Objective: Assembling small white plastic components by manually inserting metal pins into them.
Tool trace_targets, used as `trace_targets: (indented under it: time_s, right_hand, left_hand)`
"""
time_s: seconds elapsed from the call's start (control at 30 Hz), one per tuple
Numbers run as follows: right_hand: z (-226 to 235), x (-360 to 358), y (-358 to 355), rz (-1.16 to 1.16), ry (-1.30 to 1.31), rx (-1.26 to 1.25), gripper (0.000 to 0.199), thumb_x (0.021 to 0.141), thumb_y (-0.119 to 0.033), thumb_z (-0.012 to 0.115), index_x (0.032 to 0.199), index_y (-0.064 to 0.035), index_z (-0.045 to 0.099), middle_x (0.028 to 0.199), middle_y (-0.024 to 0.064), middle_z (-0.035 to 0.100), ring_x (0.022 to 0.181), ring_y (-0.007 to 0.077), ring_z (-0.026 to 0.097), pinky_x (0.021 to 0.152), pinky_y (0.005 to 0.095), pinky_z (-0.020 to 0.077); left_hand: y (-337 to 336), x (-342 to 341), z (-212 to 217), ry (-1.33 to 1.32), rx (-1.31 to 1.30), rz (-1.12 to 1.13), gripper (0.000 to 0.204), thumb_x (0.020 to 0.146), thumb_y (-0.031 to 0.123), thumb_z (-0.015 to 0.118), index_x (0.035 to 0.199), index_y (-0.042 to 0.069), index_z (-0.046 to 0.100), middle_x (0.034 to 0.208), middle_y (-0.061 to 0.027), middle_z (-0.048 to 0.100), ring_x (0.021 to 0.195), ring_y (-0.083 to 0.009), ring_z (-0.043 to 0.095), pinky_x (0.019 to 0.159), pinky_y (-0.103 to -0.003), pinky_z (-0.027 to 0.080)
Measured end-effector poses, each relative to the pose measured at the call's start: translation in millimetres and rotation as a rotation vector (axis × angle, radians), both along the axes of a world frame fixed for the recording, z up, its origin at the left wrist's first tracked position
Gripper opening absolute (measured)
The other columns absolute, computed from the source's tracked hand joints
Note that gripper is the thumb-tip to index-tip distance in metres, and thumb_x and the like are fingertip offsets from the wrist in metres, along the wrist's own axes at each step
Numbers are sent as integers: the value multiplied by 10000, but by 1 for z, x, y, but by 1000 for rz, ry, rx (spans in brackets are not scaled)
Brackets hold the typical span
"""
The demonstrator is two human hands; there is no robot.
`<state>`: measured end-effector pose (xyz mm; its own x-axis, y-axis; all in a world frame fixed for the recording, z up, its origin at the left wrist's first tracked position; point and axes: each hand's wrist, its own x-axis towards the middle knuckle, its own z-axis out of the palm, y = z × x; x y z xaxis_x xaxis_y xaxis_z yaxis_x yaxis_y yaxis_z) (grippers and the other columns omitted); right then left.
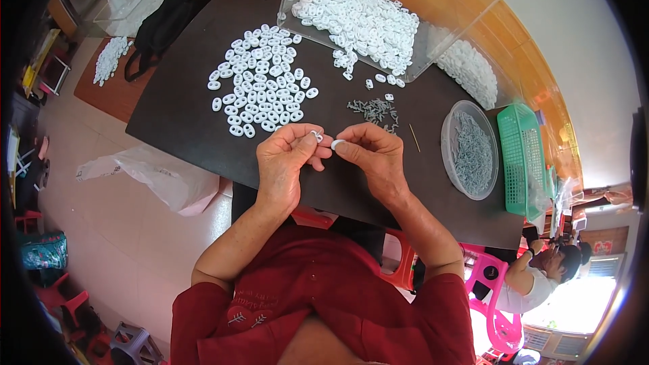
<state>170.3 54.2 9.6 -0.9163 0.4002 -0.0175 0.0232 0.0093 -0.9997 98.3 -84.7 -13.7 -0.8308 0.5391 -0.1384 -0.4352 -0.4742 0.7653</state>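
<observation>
My left hand [284, 155] pinches a small white plastic piece with holes [317, 136] between thumb and fingers. Close beside it, my right hand [375, 159] grips a white oval piece [337, 144] at its fingertips. The two pieces are near each other, and I cannot tell whether they touch. Beyond my left hand, many white two-holed ovals [260, 84] are spread in one layer on the dark table [203, 47]. A loose heap of small grey pins or screws [376, 112] lies past my right hand, with a thin tan stick [415, 138] to its right.
A clear bin [466, 10] at the back lies tipped, white pieces spilling out. On the right stand a round clear tub [498, 162] of grey pieces and a green basket [517, 162]. A plastic bag [162, 176] is left of the table. Another person [534, 284] sits at lower right.
</observation>
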Motion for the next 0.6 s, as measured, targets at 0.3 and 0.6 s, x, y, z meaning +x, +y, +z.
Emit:
trace_targets:
  time_s: [0.3,0.6]
  right_hand:
    - [8,-3,5,-78,-116,-261,140,806,-57,624,916,30,625,777,80,640,645,102,563,575,214,425]
    - [6,-7,5,-69,-138,-458,140,821,-48,597,934,33,615,791,93,634,660,115,562,588,221,422]
  left_hand:
    - [-2,11,0,126,-83,-6,160,879,72,563,982,-46,597,811,-108,643,632,-107,578,545,-211,455]
    - [0,16,4,148,-165,-33,157,875,69,563,984,-38,597,798,-80,637,633,-80,563,549,-190,442]
